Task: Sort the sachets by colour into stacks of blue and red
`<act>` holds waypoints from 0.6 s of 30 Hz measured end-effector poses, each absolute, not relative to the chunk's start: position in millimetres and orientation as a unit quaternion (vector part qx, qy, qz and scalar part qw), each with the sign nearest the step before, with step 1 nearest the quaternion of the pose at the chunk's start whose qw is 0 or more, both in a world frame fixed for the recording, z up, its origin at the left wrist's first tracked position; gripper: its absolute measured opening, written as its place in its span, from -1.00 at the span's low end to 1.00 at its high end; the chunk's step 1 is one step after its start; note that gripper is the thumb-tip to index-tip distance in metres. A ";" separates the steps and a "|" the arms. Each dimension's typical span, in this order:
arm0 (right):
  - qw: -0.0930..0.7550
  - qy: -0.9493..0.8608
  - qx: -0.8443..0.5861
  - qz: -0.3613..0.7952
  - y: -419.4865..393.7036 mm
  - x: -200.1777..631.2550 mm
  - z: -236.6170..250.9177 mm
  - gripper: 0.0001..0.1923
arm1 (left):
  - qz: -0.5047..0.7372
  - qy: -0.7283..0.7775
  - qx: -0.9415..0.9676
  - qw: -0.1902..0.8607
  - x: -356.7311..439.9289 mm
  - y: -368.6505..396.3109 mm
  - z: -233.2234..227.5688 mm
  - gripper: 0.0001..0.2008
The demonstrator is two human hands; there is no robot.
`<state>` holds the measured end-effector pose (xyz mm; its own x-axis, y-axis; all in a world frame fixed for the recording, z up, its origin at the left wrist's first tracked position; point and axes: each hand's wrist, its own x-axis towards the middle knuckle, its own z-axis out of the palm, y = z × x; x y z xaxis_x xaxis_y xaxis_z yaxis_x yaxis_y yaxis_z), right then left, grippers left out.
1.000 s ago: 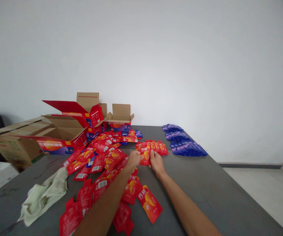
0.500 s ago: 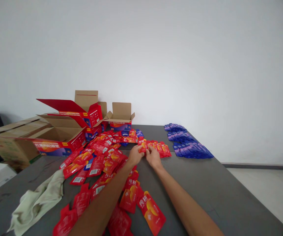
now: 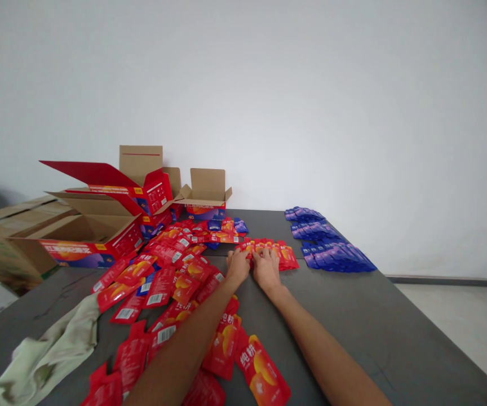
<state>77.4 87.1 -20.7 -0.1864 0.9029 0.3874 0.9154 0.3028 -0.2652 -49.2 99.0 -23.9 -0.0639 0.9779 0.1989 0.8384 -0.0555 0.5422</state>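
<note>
A row of overlapping red pouches [image 3: 286,257] with orange fruit prints lies in front of my hands on the grey table. My left hand [image 3: 238,266] is closed, with its fingertips on the lower edge of the pouch at the row's left end. Close beside it, my right hand [image 3: 266,269] has curled fingers on the same pouch and partly covers the row. The fingertips are partly hidden. To the left spreads a loose heap of red pouches [image 3: 193,268] with a few blue ones mixed in. A single red pouch [image 3: 261,369] lies face up between my forearms.
Three fanned rows of blue pouches [image 3: 336,256] lie along the table's right side. Open printed cartons [image 3: 87,248] stand at the back left, another open carton [image 3: 205,211] behind the heap. A pale green cloth [image 3: 53,349] lies at the front left of the table [image 3: 353,327].
The red pouch I held slightly raised is now down at the left end of the red row, with both hands lowered onto it. The view has shifted slightly.
</note>
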 end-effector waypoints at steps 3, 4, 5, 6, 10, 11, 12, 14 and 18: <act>0.239 -0.771 -0.590 -0.031 82.9 80.4 -23.0 -0.63 | 0.255 0.692 0.666 0.107 -46.7 97.8 -27.4 -0.68; 0.234 -0.772 -0.590 -0.028 82.6 81.5 -24.1 -0.62 | 0.251 0.689 0.670 0.112 -46.4 97.7 -27.7 -0.67; 0.228 -0.773 -0.591 -0.022 82.7 82.7 -25.2 -0.61 | 0.249 0.685 0.675 0.119 -46.5 97.7 -27.8 -0.66; 0.223 -0.774 -0.592 -0.017 83.0 84.0 -26.2 -0.60 | 0.246 0.679 0.679 0.126 -47.0 97.9 -27.9 -0.64; 0.209 -0.783 -0.585 0.000 84.4 89.3 -27.7 -0.58 | 0.246 0.657 0.700 0.136 -51.2 100.3 -30.6 -0.56; 0.207 -0.785 -0.584 0.005 84.3 90.2 -27.3 -0.58 | 0.249 0.651 0.705 0.133 -52.4 101.0 -31.7 -0.55; 0.205 -0.786 -0.583 0.008 84.1 90.9 -26.8 -0.58 | 0.251 0.646 0.709 0.130 -53.3 101.6 -32.7 -0.54; 0.206 -0.786 -0.583 0.009 82.8 91.8 -25.3 -0.59 | 0.253 0.638 0.717 0.126 -54.5 101.6 -33.7 -0.55; 0.219 -0.779 -0.588 -0.003 76.1 93.9 -20.4 -0.59 | 0.249 0.635 0.722 0.120 -54.8 94.4 -28.9 -0.58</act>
